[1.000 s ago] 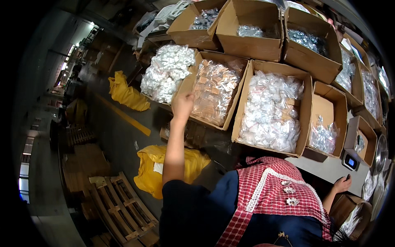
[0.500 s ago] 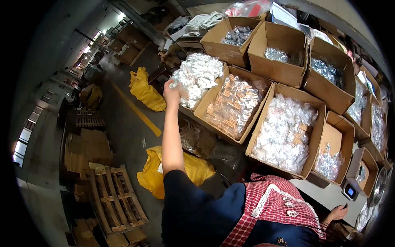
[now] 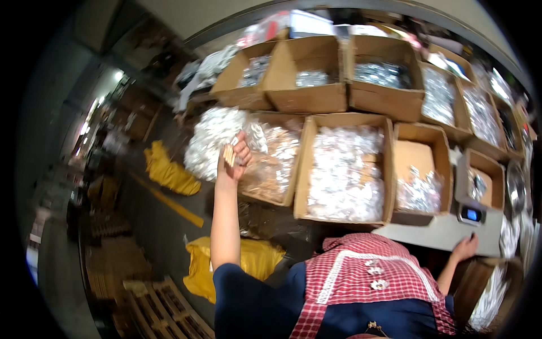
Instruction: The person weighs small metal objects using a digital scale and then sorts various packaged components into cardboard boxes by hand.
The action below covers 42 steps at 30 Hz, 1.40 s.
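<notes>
My left hand [image 3: 236, 156] is raised over the left boxes, its fingers curled round a small bag of tan stick-shaped pieces [image 3: 229, 155]. Behind that hand lies a heap of white bagged parts [image 3: 212, 138], and beside it a carton [image 3: 296, 169] holds clear bags of tan sticks. My right hand [image 3: 466, 247] rests at the edge of the grey table [image 3: 418, 233], just below a small dark device with a lit blue screen [image 3: 471, 214]. Its fingers look loosely apart with nothing seen in them, though they are small and slightly blurred.
A large carton [image 3: 302, 195] of clear bags stands in the middle, with smaller cartons [image 3: 443, 192] to its right. More cartons [image 3: 307, 100] of bagged metal parts line the back. Yellow sacks [image 3: 200, 263] and wooden pallets [image 3: 161, 308] lie on the floor at left.
My view has swung, shifting the boxes leftward and lower. My left hand has drawn back from the white heap's edge and turned, showing the bag of tan sticks. My right hand stays by the table edge.
</notes>
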{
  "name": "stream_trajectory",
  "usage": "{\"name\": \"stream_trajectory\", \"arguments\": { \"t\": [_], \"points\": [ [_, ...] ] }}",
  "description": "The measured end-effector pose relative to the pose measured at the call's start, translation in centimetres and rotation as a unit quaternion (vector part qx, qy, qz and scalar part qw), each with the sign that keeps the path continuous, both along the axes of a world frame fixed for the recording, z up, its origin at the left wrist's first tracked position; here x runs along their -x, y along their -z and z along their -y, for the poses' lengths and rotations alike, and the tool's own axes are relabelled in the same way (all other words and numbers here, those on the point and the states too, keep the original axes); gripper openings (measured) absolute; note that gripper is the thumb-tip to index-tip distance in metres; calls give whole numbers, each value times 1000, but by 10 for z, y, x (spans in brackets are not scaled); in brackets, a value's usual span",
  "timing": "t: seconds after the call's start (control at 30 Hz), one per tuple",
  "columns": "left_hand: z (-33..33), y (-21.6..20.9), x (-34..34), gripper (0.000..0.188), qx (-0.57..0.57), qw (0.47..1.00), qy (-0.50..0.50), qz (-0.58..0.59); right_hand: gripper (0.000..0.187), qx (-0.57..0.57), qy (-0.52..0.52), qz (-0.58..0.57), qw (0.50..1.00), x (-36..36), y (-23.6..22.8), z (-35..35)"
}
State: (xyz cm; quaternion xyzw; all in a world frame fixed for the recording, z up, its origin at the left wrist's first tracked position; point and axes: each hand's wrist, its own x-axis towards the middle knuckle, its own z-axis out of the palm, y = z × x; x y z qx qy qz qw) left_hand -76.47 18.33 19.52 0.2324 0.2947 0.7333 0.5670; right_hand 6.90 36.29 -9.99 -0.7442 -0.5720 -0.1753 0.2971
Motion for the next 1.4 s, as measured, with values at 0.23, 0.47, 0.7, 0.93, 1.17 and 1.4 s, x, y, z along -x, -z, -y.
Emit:
{"name": "stream_trajectory", "arguments": {
  "t": [0.23,0.47,0.7,0.93,1.17,1.4],
  "points": [
    [-128,19,-219,19,167,949,247,107,27,-107,-77,-74,989,50,-59,1],
    [-267,-8,-431,17,82,890,440,84,35,-14,-16,-125,992,62,-69,19],
    [-322,11,-580,76,210,848,370,-317,40,36,-198,-76,977,24,-77,44],
    [-256,57,-568,37,-125,766,124,-618,43,58,-255,-73,962,9,-74,47],
    [-118,48,-463,19,89,808,-55,-580,26,58,-416,-194,886,8,-109,25],
    [10,65,-349,21,235,686,-315,-612,33,60,-615,-214,757,103,-211,-2]
  ]
}}
